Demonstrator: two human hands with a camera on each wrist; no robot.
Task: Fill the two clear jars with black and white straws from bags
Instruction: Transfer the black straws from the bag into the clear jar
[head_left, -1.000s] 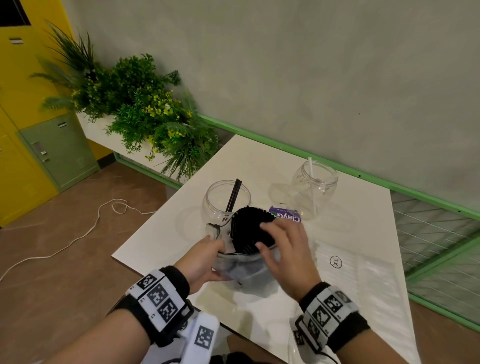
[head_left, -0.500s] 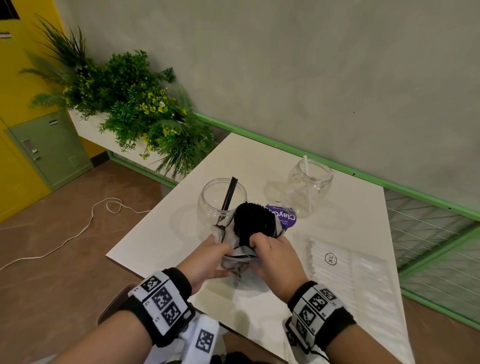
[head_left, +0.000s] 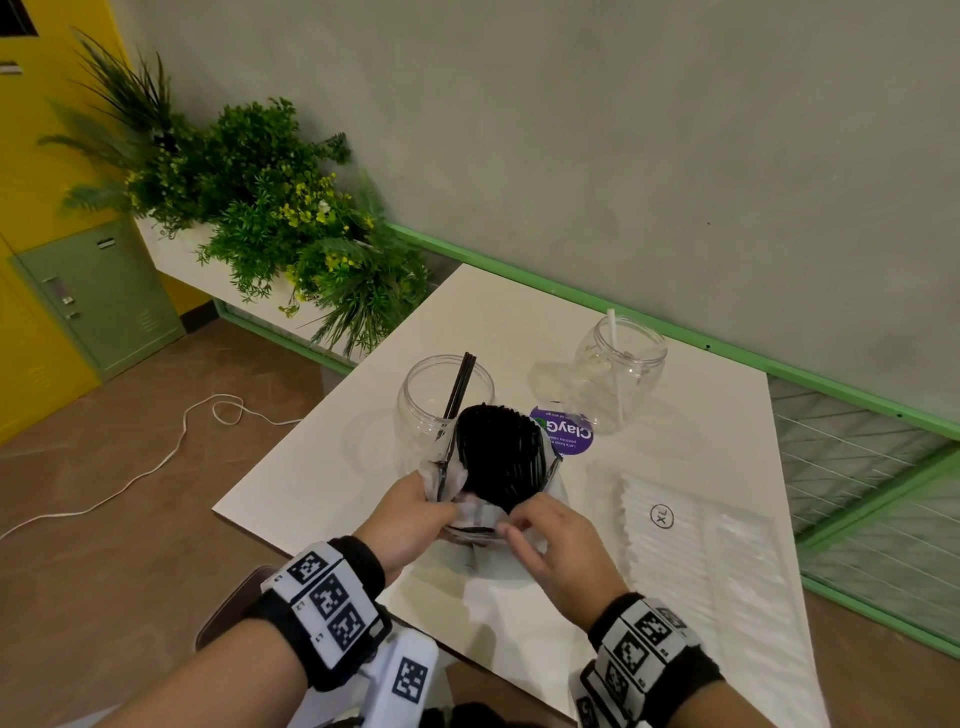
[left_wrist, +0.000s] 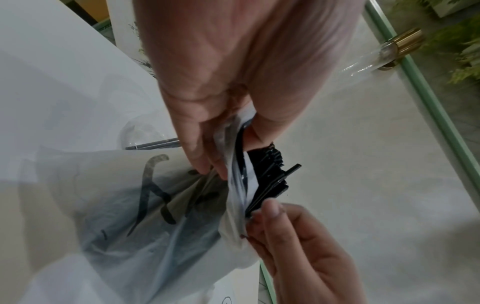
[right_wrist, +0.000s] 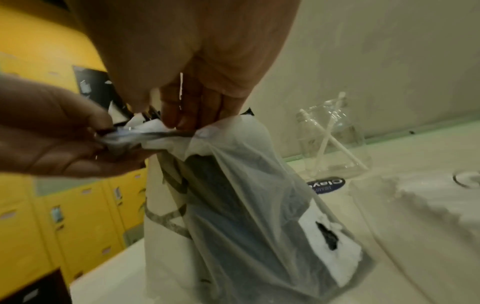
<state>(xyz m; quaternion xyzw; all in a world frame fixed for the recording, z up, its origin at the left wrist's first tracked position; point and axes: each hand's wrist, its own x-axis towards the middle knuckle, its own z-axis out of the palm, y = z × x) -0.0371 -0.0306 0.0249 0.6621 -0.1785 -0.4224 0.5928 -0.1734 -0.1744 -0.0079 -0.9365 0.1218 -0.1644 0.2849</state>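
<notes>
Grey wall and a green rail are backing the white tabletop (head_left: 322, 467), with a planter of greenery off its far left corner. You are standing the bag (right_wrist: 233, 205) of black straws (head_left: 498, 457) upright near the near edge, just in front of the left jar (head_left: 421, 400), probably so the bundle stays vertical and its ends keep poking out of the mouth where you can reach them. Your left hand (head_left: 410, 514) is pinching the bag's folded rim on its left side; your right hand (head_left: 550, 540) is pinching the near rim with its fingertips. Both hands are clamped on the plastic, close together, seemingly working the rim down off the straws.

The left jar is holding a couple of black straws leaning on its lip. The right jar (head_left: 623, 374), nearer the far edge, is holding white straws. A flat pack of white straws (head_left: 675, 551) is lying along the right edge, and a purple sticker (head_left: 569, 434) is showing between the jars. So the filling looks barely begun.

Compared with a second ago, your right hand is no longer spread over the tops of the straws; it is lower now, on the rim, and the bag looks more gathered.
</notes>
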